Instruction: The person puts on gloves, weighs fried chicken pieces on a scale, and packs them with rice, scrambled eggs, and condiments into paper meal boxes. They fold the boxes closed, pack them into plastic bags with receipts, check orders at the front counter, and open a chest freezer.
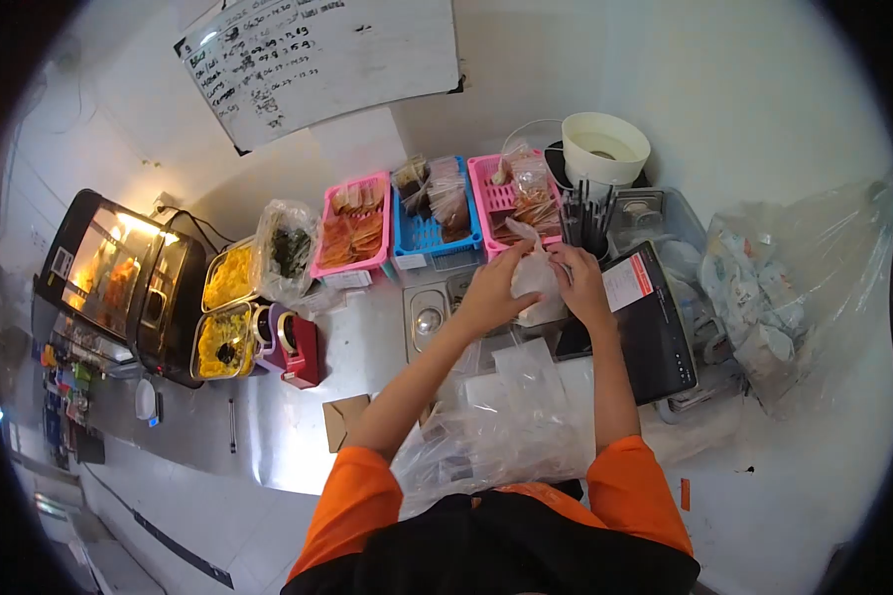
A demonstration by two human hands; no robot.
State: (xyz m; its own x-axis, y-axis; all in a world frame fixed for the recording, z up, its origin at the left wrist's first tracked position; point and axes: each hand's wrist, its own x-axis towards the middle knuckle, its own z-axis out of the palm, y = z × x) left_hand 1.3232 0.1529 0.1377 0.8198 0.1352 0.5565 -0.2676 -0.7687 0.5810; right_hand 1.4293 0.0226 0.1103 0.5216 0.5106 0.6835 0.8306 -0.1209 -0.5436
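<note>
- Head view: both arms reach forward, elbows slightly bent, wrists angled inward
- Left hand (496,294): thumb and fingers apart, against the bag (537,276)
- Right hand (581,282): fingertips together, pinching the bag
- Bag: between the hands, near the pink basket (478,188)

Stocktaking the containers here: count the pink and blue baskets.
3: pink basket at left, blue basket in the middle, second pink basket at right. Any stacked underneath may be hidden.
</note>
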